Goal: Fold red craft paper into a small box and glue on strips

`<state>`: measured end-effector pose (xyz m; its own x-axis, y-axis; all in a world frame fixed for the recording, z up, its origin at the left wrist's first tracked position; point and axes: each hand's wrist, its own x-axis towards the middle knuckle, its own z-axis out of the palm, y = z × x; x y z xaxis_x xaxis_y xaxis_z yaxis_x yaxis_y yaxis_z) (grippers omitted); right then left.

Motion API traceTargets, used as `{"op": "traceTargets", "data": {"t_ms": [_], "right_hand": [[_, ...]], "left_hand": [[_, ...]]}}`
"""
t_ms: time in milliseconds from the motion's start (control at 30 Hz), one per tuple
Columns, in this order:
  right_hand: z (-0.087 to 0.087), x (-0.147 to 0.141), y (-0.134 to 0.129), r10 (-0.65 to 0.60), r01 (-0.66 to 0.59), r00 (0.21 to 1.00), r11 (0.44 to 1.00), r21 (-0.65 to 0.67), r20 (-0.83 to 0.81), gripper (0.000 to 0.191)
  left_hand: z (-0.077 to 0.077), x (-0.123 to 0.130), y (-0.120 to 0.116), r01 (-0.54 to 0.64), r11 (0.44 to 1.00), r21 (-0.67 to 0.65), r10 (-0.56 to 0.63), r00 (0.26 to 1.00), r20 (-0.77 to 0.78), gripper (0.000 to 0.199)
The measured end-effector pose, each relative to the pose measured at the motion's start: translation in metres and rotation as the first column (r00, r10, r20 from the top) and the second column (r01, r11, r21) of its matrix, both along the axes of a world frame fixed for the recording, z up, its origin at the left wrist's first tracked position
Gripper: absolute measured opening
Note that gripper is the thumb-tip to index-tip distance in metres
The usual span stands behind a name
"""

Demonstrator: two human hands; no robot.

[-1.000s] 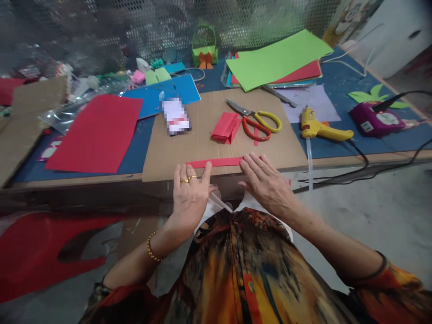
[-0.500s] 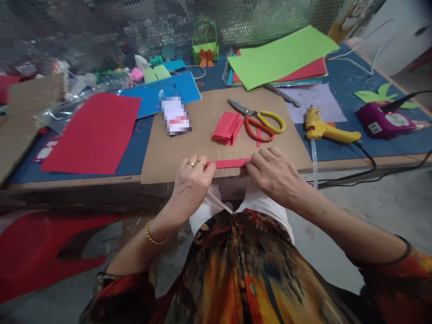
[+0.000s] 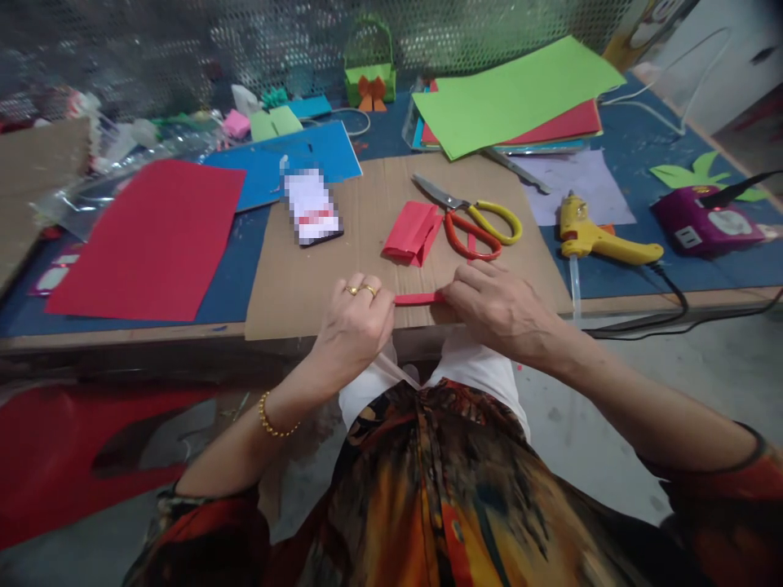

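Note:
A narrow red paper strip (image 3: 418, 299) stretches level between my two hands at the front edge of the cardboard sheet (image 3: 294, 285). My left hand (image 3: 360, 319) is closed on its left end, with the fingertips tucked out of sight. The other end is gripped by my right hand (image 3: 489, 306), its fingers curled over the strip. Just beyond them lies a folded red paper piece (image 3: 412, 233). Scissors (image 3: 468, 214) with one red and one yellow handle rest beside it, blades pointing to the far left. Another thin red strip (image 3: 471, 244) shows partly under the handles.
A phone (image 3: 313, 208) lies on the cardboard. Red paper (image 3: 152, 244) and blue sheets (image 3: 294, 159) are to the left. At the right are a yellow glue gun (image 3: 603, 236), a purple power socket (image 3: 703, 218) and stacked green paper (image 3: 519, 98). A green paper basket (image 3: 370, 81) stands behind.
My hands have drawn closer together along the strip, so less of it shows, and it looks narrower. The view has shifted slightly.

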<state>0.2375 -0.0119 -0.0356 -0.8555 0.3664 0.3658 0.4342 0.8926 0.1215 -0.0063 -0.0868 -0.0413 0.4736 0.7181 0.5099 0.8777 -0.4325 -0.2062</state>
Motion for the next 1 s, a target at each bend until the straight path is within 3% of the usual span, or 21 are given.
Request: {"op": "traceTargets", "data": {"t_ms": [167, 400, 567, 667, 800, 900, 1000], "right_hand": [[-0.006, 0.0, 0.012, -0.056, 0.055, 0.998, 0.979, -0.195, -0.002, 0.027], [0.001, -0.002, 0.013, -0.174, 0.141, 0.984, 0.901, -0.41, -0.045, 0.021], [-0.001, -0.002, 0.015, -0.177, 0.152, 0.983, 0.93, -0.336, -0.045, 0.024], [-0.003, -0.002, 0.013, -0.183, 0.176, 0.983, 0.97, -0.169, -0.026, 0.025], [0.0, -0.001, -0.003, -0.164, 0.163, 0.986, 0.986, 0.032, 0.011, 0.026], [-0.001, -0.001, -0.022, -0.143, 0.142, 0.988, 0.99, 0.024, 0.052, 0.024], [-0.008, 0.0, -0.035, -0.186, 0.187, 0.982, 0.982, -0.028, 0.015, 0.028]], "left_hand": [[-0.003, -0.005, 0.008, -0.086, 0.983, -0.163, 0.101, 0.991, 0.087, 0.031], [0.007, -0.003, 0.018, -0.209, 0.884, -0.417, 0.254, 0.966, 0.054, 0.025], [0.012, -0.002, 0.019, -0.24, 0.837, -0.493, 0.318, 0.945, 0.08, 0.012], [0.013, -0.003, 0.015, -0.227, 0.864, -0.449, 0.301, 0.948, 0.102, 0.006], [0.009, 0.001, 0.005, -0.202, 0.952, -0.229, 0.221, 0.973, 0.061, 0.017], [-0.001, 0.007, -0.008, -0.116, 0.985, -0.128, 0.122, 0.992, 0.042, 0.028], [-0.016, 0.01, -0.022, -0.068, 0.99, -0.126, 0.077, 0.994, 0.074, 0.041]]}}
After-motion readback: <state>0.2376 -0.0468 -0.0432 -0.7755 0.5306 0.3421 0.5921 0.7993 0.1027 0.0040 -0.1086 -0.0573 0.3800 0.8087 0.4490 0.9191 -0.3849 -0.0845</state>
